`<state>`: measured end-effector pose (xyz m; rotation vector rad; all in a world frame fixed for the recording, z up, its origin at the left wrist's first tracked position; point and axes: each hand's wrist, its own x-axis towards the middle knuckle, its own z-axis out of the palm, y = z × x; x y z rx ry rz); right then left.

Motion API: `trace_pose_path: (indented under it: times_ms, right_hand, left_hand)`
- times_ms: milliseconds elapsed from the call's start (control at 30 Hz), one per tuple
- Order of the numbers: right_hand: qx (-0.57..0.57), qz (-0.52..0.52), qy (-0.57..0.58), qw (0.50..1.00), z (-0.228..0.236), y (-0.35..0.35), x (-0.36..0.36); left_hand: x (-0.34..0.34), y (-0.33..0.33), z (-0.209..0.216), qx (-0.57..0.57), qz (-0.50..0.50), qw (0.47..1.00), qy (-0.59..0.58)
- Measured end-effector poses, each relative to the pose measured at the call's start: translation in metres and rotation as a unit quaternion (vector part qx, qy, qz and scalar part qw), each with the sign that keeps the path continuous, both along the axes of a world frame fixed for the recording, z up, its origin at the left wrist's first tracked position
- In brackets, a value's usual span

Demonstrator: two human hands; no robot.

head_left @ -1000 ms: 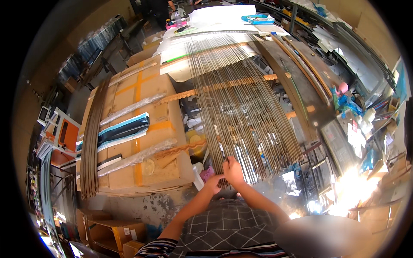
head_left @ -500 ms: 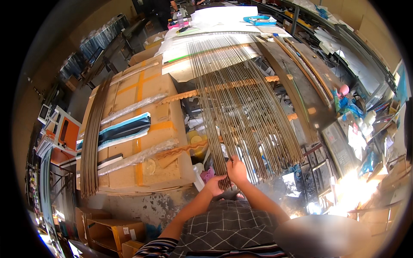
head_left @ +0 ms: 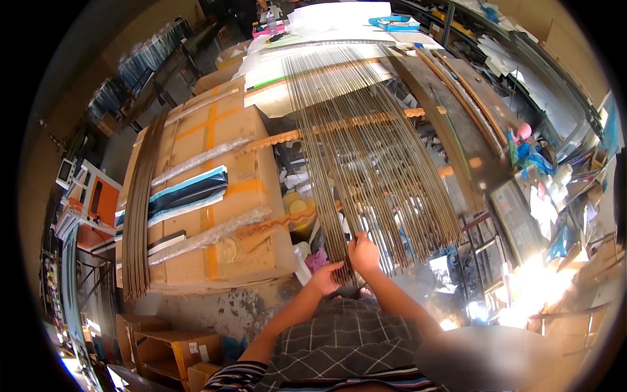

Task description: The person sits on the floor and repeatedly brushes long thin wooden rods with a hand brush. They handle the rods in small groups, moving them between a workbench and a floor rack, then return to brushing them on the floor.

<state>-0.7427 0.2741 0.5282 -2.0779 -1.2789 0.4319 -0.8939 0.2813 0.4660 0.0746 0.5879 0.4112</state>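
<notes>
Long thin brownish rods (head_left: 385,170) lie side by side in a wide layer, running away from me across notched wooden bars (head_left: 353,121). At the layer's near left, several rods sit close together as a bundle (head_left: 330,228). My left hand (head_left: 324,279) is closed round the near end of that bundle, thumb across the top. Just right of it and slightly farther off, my right hand (head_left: 364,255) is closed in a fist on a rod at the bundle's right edge. The fingers' undersides are hidden.
On the left, large cardboard boxes (head_left: 248,209) carry another stack of dark strips (head_left: 142,209) and plastic-wrapped lengths (head_left: 228,234). A flat dark strip (head_left: 450,150) lies right of the rods. White sheets (head_left: 339,16) and a blue tray (head_left: 395,24) are at the far end.
My right hand has shifted slightly right and away from me, and a narrow gap beside the bundle looks a little wider. My left hand stays at the bundle's near end.
</notes>
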Motion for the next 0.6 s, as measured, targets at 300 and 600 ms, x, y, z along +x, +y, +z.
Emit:
trace_pose_path:
  times_ms: [300, 600]
  right_hand:
    - [-0.125, 0.084, -0.128, 0.980, 0.017, 0.003, 0.012]
    - [-0.118, 0.091, -0.118, 0.982, 0.016, 0.001, 0.014]
  left_hand:
    - [0.013, -0.003, 0.029, 0.074, 0.043, 0.991, 0.100]
    - [0.014, -0.002, 0.026, 0.147, 0.055, 0.974, 0.166]
